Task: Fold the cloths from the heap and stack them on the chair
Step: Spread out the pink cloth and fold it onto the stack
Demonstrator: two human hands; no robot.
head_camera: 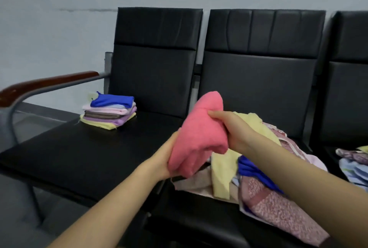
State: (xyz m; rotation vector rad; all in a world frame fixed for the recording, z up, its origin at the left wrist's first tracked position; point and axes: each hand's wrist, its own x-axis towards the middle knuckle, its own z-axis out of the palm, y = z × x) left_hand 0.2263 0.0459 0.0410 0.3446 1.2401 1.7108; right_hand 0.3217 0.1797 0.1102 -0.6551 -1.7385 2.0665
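Pink cloth held in both hands, between the stack on the left and the heap on the right.

Far left on the left chair seat (79,148): stack (109,111) of folded cloths, blue one on top, well apart from the hands. Left hand (165,156) grips the pink cloth (201,134) at its near lower end; fingers hidden behind the fabric. Right hand (233,128) pinches its right edge, thumb on top. Cloth's long axis runs near-left to far-right, tilted upward. Heap (264,184) lies beneath and to the right. Judgement: stack lies left and farther away; left hand is nearer it.
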